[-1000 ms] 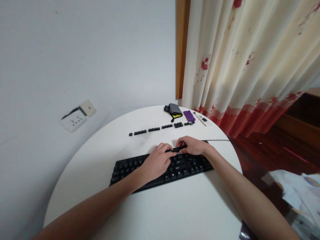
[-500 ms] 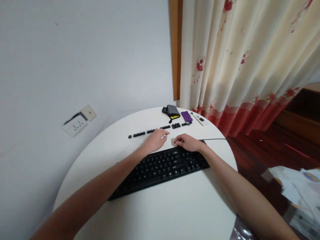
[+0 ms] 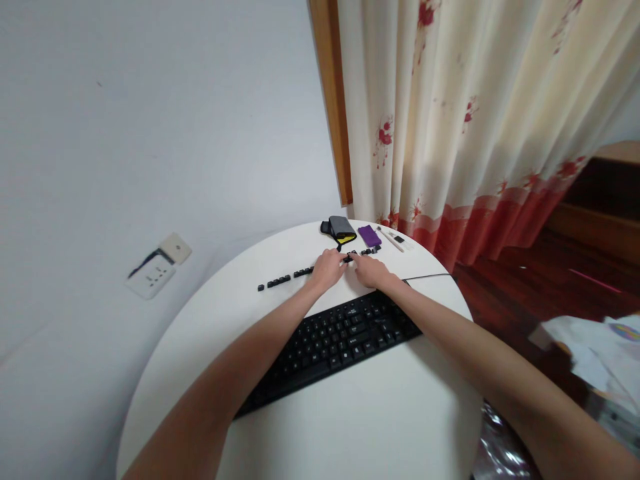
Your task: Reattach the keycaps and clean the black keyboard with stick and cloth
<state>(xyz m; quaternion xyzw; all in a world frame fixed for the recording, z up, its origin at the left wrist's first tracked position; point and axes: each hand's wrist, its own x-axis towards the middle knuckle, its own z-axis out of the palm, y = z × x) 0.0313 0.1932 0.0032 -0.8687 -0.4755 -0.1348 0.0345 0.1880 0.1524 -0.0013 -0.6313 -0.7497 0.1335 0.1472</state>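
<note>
My left hand (image 3: pixel 329 268) is at the row of loose keycaps (image 3: pixel 279 281) behind the keyboard, its fingers drawn together and covering part of the row. Close on its right, my right hand (image 3: pixel 370 271) has its bent fingers on a small group of black keycaps (image 3: pixel 349 257). The fingertips of both hands nearly meet there; whether a keycap is lifted is too small to tell. The black keyboard (image 3: pixel 345 337) lies slanted in front, partly under my left forearm.
Behind the row lie a folded grey and yellow cloth (image 3: pixel 341 228), a purple cloth (image 3: pixel 369 235) and a slim brush (image 3: pixel 391 239). The keyboard cable (image 3: pixel 427 275) runs to the right edge of the round white table (image 3: pixel 350 420). Curtains (image 3: pixel 450 133) hang behind.
Both hands have left the keyboard and moved forward to the keycap row. My left hand went first, then slid right along it; my right hand followed and now sits beside it.
</note>
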